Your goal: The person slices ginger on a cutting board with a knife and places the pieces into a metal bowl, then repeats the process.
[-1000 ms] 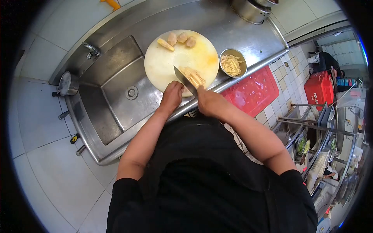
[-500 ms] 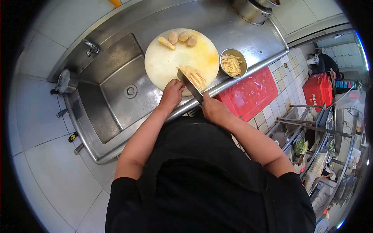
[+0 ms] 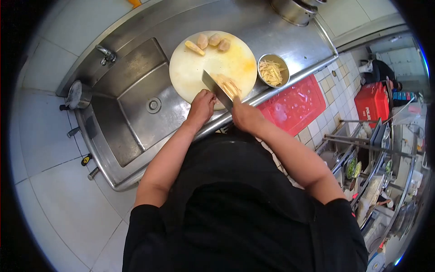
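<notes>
My right hand point(image 3: 247, 116) grips the handle end of a cleaver point(image 3: 216, 89), whose blade stands over the round white cutting board point(image 3: 188, 75). Beside the blade, on its right, lies a pile of thin pale strips point(image 3: 229, 86). My left hand point(image 3: 202, 106) is at the board's near edge, left of the blade, with its fingers curled together; anything under them is hidden. Several peeled pale pieces point(image 3: 214, 40) rest at the board's far edge. A metal bowl point(image 3: 286, 77) of cut strips stands to the right of the board.
A steel sink point(image 3: 136, 109) with a tap point(image 3: 106, 54) is on the left. Metal pots point(image 3: 294, 13) stand at the far right of the counter. A red lid-like surface point(image 3: 297, 106) is below the counter edge. Racks and a person in dark clothing point(image 3: 384, 72) are farther right.
The cleaver's blade tip has shifted slightly left and away from me, and my right hand has moved a little with it. My left hand has barely moved.
</notes>
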### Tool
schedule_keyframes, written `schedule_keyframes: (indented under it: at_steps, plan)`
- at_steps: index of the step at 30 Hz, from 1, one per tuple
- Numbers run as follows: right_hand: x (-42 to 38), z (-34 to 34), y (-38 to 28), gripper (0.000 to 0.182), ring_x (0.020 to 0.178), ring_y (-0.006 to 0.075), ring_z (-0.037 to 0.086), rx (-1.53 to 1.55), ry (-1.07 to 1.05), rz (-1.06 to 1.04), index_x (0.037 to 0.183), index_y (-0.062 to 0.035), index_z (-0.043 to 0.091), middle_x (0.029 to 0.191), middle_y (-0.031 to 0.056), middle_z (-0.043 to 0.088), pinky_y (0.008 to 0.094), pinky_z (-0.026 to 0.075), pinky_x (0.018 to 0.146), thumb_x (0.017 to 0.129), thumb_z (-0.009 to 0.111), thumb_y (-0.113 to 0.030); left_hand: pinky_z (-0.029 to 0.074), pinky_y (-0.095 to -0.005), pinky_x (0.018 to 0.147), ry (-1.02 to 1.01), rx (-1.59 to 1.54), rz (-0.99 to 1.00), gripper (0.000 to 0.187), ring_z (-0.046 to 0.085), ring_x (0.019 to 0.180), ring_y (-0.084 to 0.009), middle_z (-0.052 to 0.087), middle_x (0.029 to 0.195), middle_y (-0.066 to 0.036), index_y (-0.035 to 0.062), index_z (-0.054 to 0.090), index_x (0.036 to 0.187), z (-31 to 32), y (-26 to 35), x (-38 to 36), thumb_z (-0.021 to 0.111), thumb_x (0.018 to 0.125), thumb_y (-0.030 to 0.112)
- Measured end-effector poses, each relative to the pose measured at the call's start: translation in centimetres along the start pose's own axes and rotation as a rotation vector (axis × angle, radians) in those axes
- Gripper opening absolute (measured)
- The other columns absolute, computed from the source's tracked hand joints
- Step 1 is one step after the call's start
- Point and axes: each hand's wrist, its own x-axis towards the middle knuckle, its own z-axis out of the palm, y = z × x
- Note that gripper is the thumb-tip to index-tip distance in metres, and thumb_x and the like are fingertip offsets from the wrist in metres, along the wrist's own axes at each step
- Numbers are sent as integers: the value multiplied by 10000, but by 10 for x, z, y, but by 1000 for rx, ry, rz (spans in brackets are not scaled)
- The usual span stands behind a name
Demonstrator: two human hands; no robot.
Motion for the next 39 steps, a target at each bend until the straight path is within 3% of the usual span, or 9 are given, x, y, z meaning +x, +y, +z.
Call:
schedule_keyframes:
  at_steps: [2,3,9,13,20,22,27,34,39]
  plan:
    - [23,-26,-19,218,768,477,682,-7,-72,-14,1096,42,468,787,307,665,567,536,694,943,513,-106,520,-408,803,21,30,64,170,635,918,-353,624,970,-167,-2,653,1016,1,-6,1,688,850,-8]
    - [21,-55,-36,218,901,458,703,-29,-204,35,1107,52,477,930,333,688,534,549,815,930,474,-75,520,-408,803,16,36,70,170,635,918,-353,624,970,-167,-2,653,1016,-1,-7,3,688,850,-8]
    - [-30,-27,-13,226,840,481,686,34,-215,142,1109,53,454,845,325,675,560,539,761,958,464,-115,520,-414,803,33,38,47,147,628,926,-356,620,989,-154,1,649,1000,2,-3,-4,678,856,-6]
    - [0,-27,-20,212,919,462,701,51,-112,38,1098,46,464,944,326,689,545,549,816,932,471,-86,522,-416,808,21,37,78,130,630,925,-354,619,982,-154,1,656,994,-1,-2,-7,671,865,3]
    - [-29,-28,-10,241,918,470,695,-4,-264,98,1145,55,448,960,323,691,549,546,823,934,451,-60,526,-413,814,8,19,58,124,638,933,-347,625,974,-152,0,670,989,-6,1,-3,677,866,-1]
    - [-24,-18,-12,257,930,469,694,64,-140,56,1160,57,443,970,323,692,555,538,841,934,454,-65,529,-408,814,3,16,54,131,640,932,-345,629,980,-151,1,674,995,-4,0,-5,679,865,-2]
    - [4,-61,-37,241,951,468,690,10,-284,124,1136,57,493,987,325,688,546,536,844,943,478,-86,536,-389,807,-21,54,124,158,647,917,-339,642,1003,-151,6,682,1018,-5,-11,0,683,861,-9]
    - [-15,-21,-18,212,921,479,689,142,-112,89,1081,51,488,935,326,687,552,535,814,956,468,-119,539,-388,807,-29,6,55,147,661,924,-335,646,1005,-162,0,675,1010,-7,-4,2,675,864,-19]
    - [-2,-46,-26,227,899,476,690,83,-179,86,1095,63,490,910,324,686,555,534,795,965,445,-117,540,-388,801,-65,28,71,111,662,921,-338,641,1009,-171,-10,666,982,-11,-4,1,674,872,-13]
